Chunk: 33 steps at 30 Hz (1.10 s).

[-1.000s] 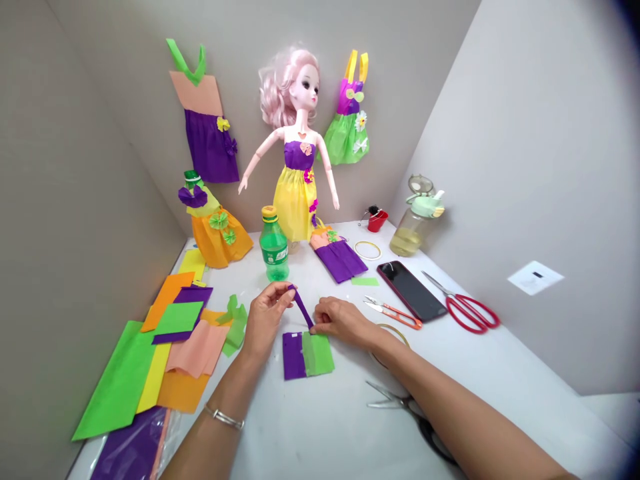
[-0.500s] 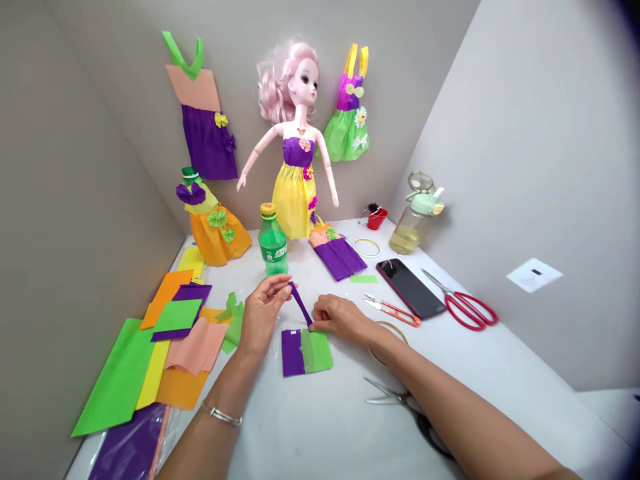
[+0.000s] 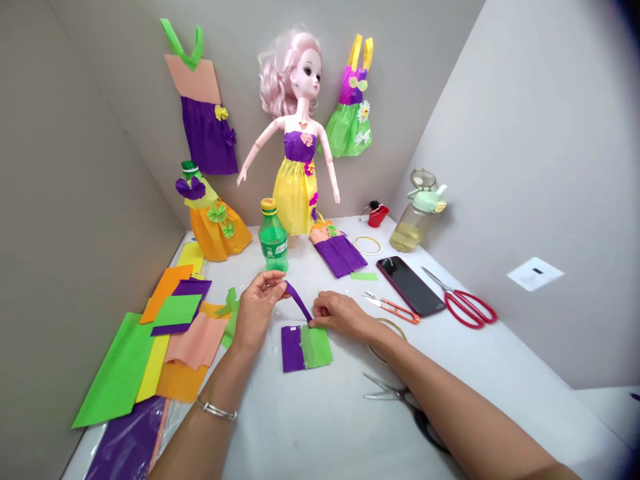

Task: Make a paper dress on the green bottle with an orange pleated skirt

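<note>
A narrow purple strip (image 3: pixel 299 302) arches between my two hands. My left hand (image 3: pixel 259 305) pinches its upper end between thumb and fingers, just in front of the green bottle (image 3: pixel 273 241). The lower end is at the fingertips of my right hand (image 3: pixel 341 313), which press it at the top edge of a small two-coloured piece. That piece lies flat on the table, with a purple half (image 3: pixel 292 349) on the left and a green half (image 3: pixel 317 348) on the right. My right fingertips hide the spot where strip and piece meet.
Coloured sheets (image 3: pixel 115 367) are piled at the left. Black-handled scissors (image 3: pixel 400 395) lie partly under my right forearm. Orange snips (image 3: pixel 393 309), a phone (image 3: pixel 410 285) and red scissors (image 3: pixel 467 303) lie to the right. A doll (image 3: pixel 300 143) in a purple and yellow dress stands behind the bottle.
My left hand has shifted slightly left, and the strip now bows in a curve where it was straighter. My right hand stays at the green half's top edge.
</note>
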Each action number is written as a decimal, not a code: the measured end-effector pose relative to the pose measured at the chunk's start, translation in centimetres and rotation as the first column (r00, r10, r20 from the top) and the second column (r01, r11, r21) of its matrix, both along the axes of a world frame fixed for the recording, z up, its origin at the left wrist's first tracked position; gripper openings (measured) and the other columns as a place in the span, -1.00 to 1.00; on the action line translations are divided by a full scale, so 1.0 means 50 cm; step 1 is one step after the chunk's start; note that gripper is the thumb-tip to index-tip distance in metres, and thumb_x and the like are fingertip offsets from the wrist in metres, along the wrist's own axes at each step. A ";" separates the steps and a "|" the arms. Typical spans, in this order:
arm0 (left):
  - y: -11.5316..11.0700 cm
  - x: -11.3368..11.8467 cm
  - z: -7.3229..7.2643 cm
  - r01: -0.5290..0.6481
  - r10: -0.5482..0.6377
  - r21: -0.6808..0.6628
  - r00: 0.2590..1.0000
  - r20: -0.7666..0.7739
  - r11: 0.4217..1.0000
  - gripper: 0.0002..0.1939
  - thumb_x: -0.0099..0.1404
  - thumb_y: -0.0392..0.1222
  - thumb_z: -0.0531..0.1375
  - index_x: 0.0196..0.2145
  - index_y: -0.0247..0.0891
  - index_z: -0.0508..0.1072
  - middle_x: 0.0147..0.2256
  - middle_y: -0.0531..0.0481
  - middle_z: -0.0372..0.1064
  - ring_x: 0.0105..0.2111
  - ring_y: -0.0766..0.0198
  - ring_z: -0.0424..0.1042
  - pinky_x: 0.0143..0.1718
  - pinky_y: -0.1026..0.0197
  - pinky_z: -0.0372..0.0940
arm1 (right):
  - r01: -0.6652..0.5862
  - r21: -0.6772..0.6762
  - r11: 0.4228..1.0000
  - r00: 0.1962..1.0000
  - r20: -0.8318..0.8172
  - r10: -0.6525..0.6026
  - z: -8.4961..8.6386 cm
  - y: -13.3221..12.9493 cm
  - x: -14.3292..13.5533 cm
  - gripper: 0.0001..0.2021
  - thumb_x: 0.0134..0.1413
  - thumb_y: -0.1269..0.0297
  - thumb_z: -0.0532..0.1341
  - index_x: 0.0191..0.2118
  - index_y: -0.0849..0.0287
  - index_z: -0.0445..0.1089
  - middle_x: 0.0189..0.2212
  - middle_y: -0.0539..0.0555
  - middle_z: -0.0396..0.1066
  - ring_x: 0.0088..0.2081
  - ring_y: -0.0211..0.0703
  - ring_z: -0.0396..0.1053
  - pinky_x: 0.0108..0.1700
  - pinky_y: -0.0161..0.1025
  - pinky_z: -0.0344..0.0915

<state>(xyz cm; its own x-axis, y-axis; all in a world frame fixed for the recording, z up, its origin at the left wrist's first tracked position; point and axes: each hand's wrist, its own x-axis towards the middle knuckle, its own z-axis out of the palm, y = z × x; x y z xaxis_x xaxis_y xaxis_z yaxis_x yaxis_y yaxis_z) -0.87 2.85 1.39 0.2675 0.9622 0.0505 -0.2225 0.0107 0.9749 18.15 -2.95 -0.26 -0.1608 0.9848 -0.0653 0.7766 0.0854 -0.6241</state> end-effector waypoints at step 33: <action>-0.014 -0.004 -0.010 -0.032 0.029 -0.026 0.995 -0.095 0.999 -0.76 0.12 -0.15 0.31 -0.22 -0.23 0.50 -0.35 0.06 0.42 -0.31 0.30 0.40 -0.23 0.30 0.26 | -0.151 -0.263 0.953 0.587 -0.800 -0.128 0.055 0.080 -0.045 -0.66 -0.15 0.05 0.43 -0.39 0.24 0.48 -0.54 -0.04 0.50 -0.41 -0.24 0.44 -0.17 -0.24 0.27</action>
<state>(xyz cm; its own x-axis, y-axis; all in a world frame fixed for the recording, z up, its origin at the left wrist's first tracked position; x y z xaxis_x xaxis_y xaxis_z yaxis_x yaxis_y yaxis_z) -1.09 2.13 0.90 0.2404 0.9707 0.0002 -0.1300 0.0319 0.9910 15.91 1.03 2.51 -0.2946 0.9412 -0.1652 -0.0539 -0.1889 -0.9805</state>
